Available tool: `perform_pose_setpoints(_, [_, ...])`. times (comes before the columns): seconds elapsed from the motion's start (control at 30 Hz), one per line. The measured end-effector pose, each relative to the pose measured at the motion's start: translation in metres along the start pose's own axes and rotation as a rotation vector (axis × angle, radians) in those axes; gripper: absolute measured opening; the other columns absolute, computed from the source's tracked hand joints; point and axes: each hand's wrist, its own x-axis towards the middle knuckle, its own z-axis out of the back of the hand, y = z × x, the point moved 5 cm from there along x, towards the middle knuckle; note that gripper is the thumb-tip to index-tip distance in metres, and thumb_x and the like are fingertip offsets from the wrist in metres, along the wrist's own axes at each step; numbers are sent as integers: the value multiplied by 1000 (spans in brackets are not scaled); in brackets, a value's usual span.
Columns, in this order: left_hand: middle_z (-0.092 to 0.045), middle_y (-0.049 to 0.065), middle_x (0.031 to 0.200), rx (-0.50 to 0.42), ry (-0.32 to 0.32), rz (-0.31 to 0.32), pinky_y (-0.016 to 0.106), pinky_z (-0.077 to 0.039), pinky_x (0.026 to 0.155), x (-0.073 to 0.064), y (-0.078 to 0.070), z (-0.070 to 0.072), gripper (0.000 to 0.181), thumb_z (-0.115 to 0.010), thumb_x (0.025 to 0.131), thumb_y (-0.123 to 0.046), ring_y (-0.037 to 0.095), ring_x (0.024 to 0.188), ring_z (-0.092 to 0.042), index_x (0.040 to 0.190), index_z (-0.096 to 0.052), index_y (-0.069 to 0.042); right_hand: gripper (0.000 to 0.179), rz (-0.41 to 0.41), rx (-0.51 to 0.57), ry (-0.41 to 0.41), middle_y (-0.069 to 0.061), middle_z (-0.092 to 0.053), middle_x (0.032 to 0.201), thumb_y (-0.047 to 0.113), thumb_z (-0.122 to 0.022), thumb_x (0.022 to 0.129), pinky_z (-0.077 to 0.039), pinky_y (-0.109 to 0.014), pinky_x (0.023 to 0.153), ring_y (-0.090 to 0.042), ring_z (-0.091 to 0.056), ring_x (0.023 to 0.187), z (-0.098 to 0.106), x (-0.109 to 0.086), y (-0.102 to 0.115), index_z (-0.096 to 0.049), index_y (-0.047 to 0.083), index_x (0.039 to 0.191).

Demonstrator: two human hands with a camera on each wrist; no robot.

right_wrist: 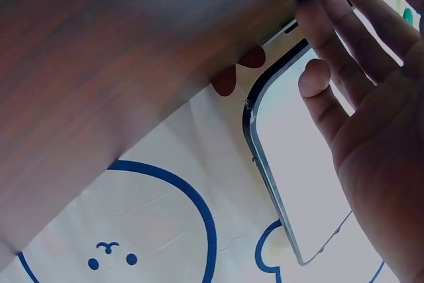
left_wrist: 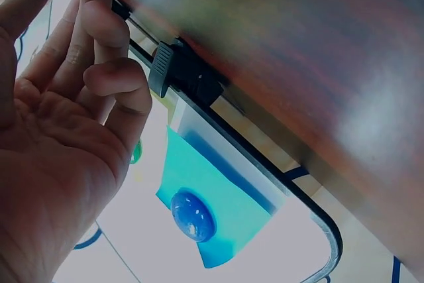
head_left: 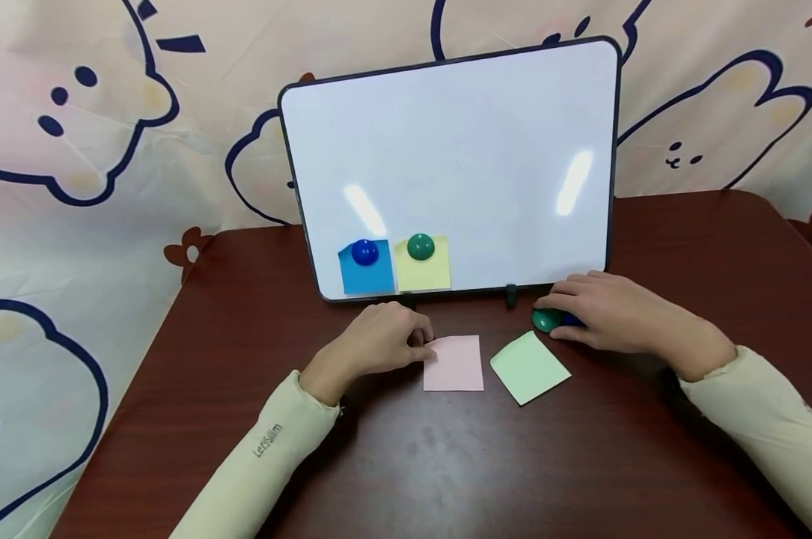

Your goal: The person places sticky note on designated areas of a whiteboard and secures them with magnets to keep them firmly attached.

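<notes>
My left hand [head_left: 385,338] pinches the upper left corner of a pink sticky note [head_left: 456,367] on the table. To its right lies a pale green sticky note [head_left: 530,368], turned at an angle. My right hand [head_left: 604,311] holds a round green magnet [head_left: 544,320] between thumb and fingers. A blue magnet [head_left: 571,320] sits right beside that one, partly hidden by the hand. On the whiteboard [head_left: 486,165], a blue magnet [head_left: 365,252] is on a blue note [head_left: 368,281], and a green magnet [head_left: 420,246] is on a yellow note [head_left: 424,277].
The whiteboard leans back at the rear of the dark wooden table [head_left: 446,464], with black clips [head_left: 510,296] along its lower edge. Behind it hangs a cloth [head_left: 197,112] printed with cartoon figures.
</notes>
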Motion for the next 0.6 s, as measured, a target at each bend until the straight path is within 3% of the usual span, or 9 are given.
perform_pose_setpoints(0.3, [-75,-7,84,-1,12,-14,27,-53,73,2,2,0,14,-78,87,-31,5,75,-65,96,-77,-20,39,44,34,-1,-3,-63,117,28,-75,89,-55,-42,90,-22,-59,109,-4,1,4,-65,15,124])
perform_pose_setpoints(0.6, [-75,-6,84,20,6,-32,28,-55,74,3,1,1,11,-76,88,-27,5,76,-66,96,-78,-19,36,29,82,-21,-2,-63,119,25,-72,92,-54,-43,93,-21,-59,112,-1,1,-1,-63,15,124])
